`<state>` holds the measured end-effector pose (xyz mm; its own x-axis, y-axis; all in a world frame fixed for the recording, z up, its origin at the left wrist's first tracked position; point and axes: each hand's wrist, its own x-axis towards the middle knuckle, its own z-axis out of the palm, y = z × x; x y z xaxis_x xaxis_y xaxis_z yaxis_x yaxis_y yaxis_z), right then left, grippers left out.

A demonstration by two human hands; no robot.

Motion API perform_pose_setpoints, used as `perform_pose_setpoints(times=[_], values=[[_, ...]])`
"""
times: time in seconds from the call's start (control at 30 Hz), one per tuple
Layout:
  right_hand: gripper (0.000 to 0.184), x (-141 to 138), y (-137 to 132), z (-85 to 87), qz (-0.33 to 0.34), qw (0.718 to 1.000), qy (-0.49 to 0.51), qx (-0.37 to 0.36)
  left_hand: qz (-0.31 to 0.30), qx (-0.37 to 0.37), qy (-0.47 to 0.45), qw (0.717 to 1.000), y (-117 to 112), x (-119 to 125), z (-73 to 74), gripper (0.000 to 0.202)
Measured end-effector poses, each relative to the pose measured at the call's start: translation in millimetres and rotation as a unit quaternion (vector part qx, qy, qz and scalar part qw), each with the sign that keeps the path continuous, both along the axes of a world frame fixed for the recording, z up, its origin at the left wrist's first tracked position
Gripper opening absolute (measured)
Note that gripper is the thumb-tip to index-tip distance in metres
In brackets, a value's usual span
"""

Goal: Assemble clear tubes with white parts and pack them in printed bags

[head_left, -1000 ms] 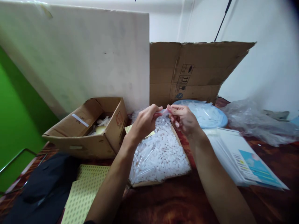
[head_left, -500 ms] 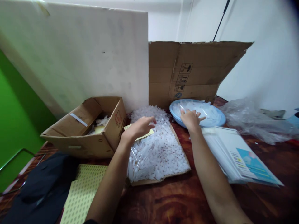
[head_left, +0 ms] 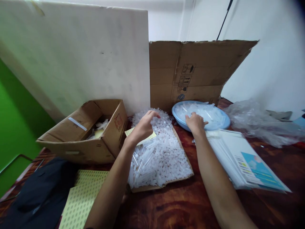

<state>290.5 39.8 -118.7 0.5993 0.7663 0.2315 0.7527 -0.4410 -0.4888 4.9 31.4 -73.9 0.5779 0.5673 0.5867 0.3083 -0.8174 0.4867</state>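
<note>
My left hand (head_left: 145,124) hovers over a heap of small whitish plastic pieces (head_left: 170,156), its fingers loosely bent and apart, with nothing visible in them. Beneath that hand lies a yellow sticker sheet (head_left: 150,136), and several clear plastic tubes (head_left: 144,162) rest on the near left of the heap. Flattened cardboard (head_left: 164,185) lies under the heap. At the right, my right hand (head_left: 196,122) reaches over the near rim of a blue basin (head_left: 180,122), fingers spread. Translucent plastic pieces (head_left: 214,113) fill the basin; whether the fingertips touch them I cannot tell.
An open cardboard box (head_left: 81,149) stands left, with black cloth (head_left: 40,190) and more yellow sheets (head_left: 83,194) before it. White printed packets (head_left: 247,162) and a crumpled clear bag (head_left: 259,122) lie right. A cardboard panel (head_left: 202,70) stands behind.
My left hand has risen slightly and moved a little away from me, with its fingers bent forward. My right hand has stayed at the basin, its fingers shifting slightly.
</note>
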Motion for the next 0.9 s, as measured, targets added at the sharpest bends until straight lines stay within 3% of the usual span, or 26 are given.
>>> perform_pose_setpoints(times=[0.1, 0.2, 0.27, 0.33, 0.4, 0.5, 0.6, 0.7, 0.77, 0.9], values=[[0.044, -2.1, -1.7, 13.1, 0.025, 0.997, -0.006, 0.069, 0.01, -0.043, -0.088, 0.995, 0.7, 2.5, 3.5, 0.057], [0.03, -11.3, -5.0, 31.1, 0.108, 0.981, 0.025, 0.16, -0.019, -0.122, -0.176, 0.977, -0.9, 2.9, 8.4, 0.04], [0.026, -24.2, -10.8, 44.2, 0.203, 0.941, 0.093, 0.254, -0.043, -0.159, -0.225, 0.96, -3.6, 2.6, 12.7, 0.033], [0.027, -41.6, -20.1, 56.7, 0.302, 0.882, 0.173, 0.317, -0.058, -0.173, -0.257, 0.949, -6.6, 2.0, 17.1, 0.032], [0.029, -60.8, -31.2, 67.0, 0.384, 0.84, 0.234, 0.304, -0.065, -0.175, -0.272, 0.944, -9.3, 0.7, 20.9, 0.031], [0.031, -87.6, -46.0, 75.9, 0.458, 0.803, 0.27, 0.268, -0.09, -0.177, -0.301, 0.933, -12.3, -2.1, 26.2, 0.029], [0.034, -108.0, -53.6, 77.2, 0.485, 0.75, 0.346, 0.286, -0.129, -0.206, -0.36, 0.901, -15.5, -4.3, 31.8, 0.037], [0.034, -121.0, -54.5, 74.8, 0.463, 0.697, 0.416, 0.356, -0.159, -0.243, -0.418, 0.861, -19.3, -4.6, 36.8, 0.043], [0.028, -125.9, -53.2, 72.5, 0.436, 0.684, 0.437, 0.39, -0.172, -0.253, -0.433, 0.848, -21.2, -3.7, 38.5, 0.043], [0.025, -131.7, -49.9, 67.4, 0.418, 0.673, 0.462, 0.399, -0.179, -0.243, -0.427, 0.853, -22.0, -0.9, 38.0, 0.042]])
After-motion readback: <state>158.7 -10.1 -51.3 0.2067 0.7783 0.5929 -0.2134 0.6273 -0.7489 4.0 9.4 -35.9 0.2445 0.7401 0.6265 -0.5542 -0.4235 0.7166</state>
